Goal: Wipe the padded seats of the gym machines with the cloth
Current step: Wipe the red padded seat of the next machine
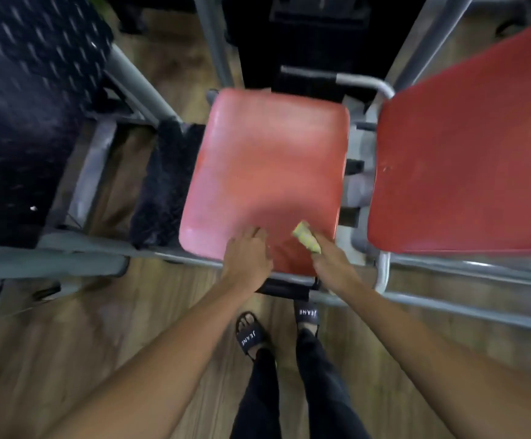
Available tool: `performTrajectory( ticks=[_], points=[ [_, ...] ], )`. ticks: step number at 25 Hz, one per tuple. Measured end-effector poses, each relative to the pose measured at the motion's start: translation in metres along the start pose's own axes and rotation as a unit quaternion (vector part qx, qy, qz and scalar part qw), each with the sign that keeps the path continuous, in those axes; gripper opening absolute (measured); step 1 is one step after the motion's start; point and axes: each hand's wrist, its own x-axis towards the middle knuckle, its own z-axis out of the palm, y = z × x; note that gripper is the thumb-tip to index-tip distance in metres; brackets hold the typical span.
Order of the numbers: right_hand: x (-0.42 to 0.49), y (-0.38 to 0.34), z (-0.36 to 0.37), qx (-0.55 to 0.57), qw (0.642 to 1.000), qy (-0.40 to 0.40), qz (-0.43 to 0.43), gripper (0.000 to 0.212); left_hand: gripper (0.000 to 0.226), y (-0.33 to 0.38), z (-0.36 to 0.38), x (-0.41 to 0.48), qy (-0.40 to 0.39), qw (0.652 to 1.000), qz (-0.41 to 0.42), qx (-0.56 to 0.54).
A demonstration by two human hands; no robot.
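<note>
A red padded seat (267, 166) sits in the middle of the head view on a grey metal frame. My right hand (330, 261) grips a small folded yellow cloth (307, 239), which lies against the seat's near right part. My left hand (248, 255) rests on the seat's near edge, fingers relaxed and spread. A second, larger red pad (467, 160) stands to the right, tilted.
Grey steel tubes (384, 274) frame both pads. A dark patterned pad (26, 115) fills the left side, with a black textured step (163, 185) beside the seat. A black weight stack (308, 42) stands behind. My sandalled feet (251, 337) stand on wooden flooring.
</note>
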Motion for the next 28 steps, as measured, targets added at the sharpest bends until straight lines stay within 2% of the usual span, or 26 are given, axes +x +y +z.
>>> performTrajectory(
  ticks=[2,4,6,8,12,14,16,19,24,28],
  points=[
    [0.028,0.026,0.011,-0.098,0.993,-0.015,-0.061,0.073,0.053,-0.007,0.035,0.020,-0.006,0.999,-0.034,-0.018],
    [0.049,0.048,0.018,-0.216,0.968,-0.066,-0.113,0.081,0.059,-0.013,0.062,0.038,0.001,0.998,-0.062,-0.022],
    [0.068,0.069,0.021,-0.343,0.918,-0.117,-0.160,0.082,0.064,-0.020,0.084,0.056,0.014,0.996,-0.080,-0.027],
    [0.079,0.088,0.024,-0.424,0.866,-0.143,-0.223,0.080,0.065,-0.029,0.097,0.070,0.038,0.995,-0.084,-0.031],
    [0.094,0.115,0.028,-0.454,0.840,-0.111,-0.274,0.085,0.053,-0.047,0.120,0.105,0.093,0.995,-0.039,0.013],
    [0.096,0.122,0.035,-0.473,0.825,-0.053,-0.305,0.073,0.054,-0.054,0.129,0.116,0.096,0.994,-0.032,0.039],
    [0.100,0.128,0.042,-0.477,0.817,0.007,-0.323,0.063,0.054,-0.058,0.135,0.118,0.105,0.992,-0.036,0.052],
    [0.106,0.133,0.047,-0.466,0.818,0.050,-0.335,0.060,0.054,-0.059,0.138,0.118,0.113,0.992,-0.034,0.046],
    [0.112,0.130,0.049,-0.461,0.826,0.089,-0.313,0.061,0.054,-0.057,0.134,0.118,0.113,0.992,-0.039,0.037],
    [0.128,0.121,0.045,-0.429,0.851,0.109,-0.282,0.060,0.054,-0.057,0.134,0.117,0.110,0.993,-0.038,0.034]
  ],
)
